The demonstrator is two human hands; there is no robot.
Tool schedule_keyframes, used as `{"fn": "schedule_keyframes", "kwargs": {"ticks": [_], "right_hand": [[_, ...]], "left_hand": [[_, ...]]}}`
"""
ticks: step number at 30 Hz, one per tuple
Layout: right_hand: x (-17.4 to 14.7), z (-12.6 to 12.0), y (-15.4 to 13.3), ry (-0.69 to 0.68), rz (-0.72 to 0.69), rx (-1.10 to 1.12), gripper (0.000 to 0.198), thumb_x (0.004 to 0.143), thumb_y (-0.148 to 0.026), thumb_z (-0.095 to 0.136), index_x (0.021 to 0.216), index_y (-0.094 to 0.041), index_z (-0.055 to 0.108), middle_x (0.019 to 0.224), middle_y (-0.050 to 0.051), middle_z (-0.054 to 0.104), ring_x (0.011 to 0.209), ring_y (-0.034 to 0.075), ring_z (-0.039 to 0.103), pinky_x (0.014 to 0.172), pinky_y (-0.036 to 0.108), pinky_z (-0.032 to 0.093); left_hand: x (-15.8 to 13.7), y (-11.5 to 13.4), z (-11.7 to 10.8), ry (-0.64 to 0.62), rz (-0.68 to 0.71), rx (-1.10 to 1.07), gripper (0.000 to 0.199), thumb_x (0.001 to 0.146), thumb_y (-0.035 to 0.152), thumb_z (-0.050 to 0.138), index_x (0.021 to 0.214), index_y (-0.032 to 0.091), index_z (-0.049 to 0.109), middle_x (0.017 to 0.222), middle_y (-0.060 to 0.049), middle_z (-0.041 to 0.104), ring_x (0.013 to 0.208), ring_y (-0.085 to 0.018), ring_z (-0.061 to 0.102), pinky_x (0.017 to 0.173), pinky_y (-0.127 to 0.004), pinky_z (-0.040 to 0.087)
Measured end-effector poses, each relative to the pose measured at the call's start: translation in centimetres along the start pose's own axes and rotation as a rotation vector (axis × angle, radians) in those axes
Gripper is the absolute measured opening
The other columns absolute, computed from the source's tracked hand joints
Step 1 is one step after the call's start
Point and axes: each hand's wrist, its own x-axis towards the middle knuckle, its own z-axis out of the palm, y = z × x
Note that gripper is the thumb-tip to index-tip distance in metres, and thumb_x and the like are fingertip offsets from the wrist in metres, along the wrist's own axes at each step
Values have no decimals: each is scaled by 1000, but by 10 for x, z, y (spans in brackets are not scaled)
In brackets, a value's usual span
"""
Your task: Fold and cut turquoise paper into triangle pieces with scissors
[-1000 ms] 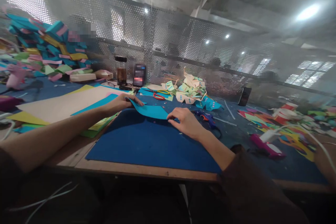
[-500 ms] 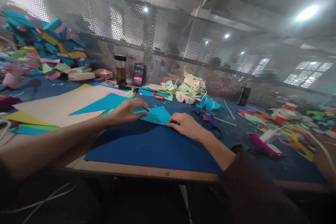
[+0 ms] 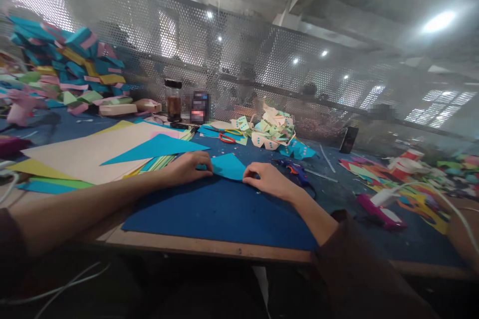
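A folded blue sheet of paper [image 3: 229, 166], roughly triangular, lies on the dark blue table mat [image 3: 220, 214] with its peak pointing away from me. At its left corner, my left hand [image 3: 190, 165] pinches the paper between thumb and fingers. My right hand [image 3: 267, 179] grips the right corner with curled fingers. To the left, a larger blue paper triangle [image 3: 149, 149] rests on a stack of pale sheets [image 3: 86, 152]. Just right of my right hand lies a blue glue gun [image 3: 297, 170].
Scissors [image 3: 227, 138] and a heap of dotted paper pieces [image 3: 275, 129] lie behind the paper. A drink jar [image 3: 173, 100] stands at the back. On the right are a magenta device [image 3: 381, 212] with a white cable and colourful paper scraps [image 3: 422, 204]. Another person's arm [image 3: 462, 227] shows at the right edge.
My left hand has come down and right, closing from a raised, spread pose onto the paper's left corner. My right hand keeps hold of the right corner.
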Motion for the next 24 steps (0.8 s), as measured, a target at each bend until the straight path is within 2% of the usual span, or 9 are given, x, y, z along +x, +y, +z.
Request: {"fn": "schedule_keyframes", "kwargs": {"ticks": [17, 24], "right_hand": [[2, 6, -6, -4, -32, -2, 5, 91, -22, 69, 89, -17, 70, 92, 4, 67, 84, 16, 62, 80, 30, 45], [4, 12, -7, 19, -71, -32, 7, 92, -24, 69, 90, -18, 69, 93, 4, 66, 86, 16, 62, 80, 29, 44]], "left_hand": [[1, 10, -1, -8, -45, -49, 17, 85, 38, 66, 79, 24, 73, 86, 0, 71, 83, -18, 65, 78, -25, 46], [7, 12, 1, -39, -64, 3, 21, 85, 42, 65, 78, 23, 71, 86, 0, 71, 82, -18, 64, 76, -25, 44]]}}
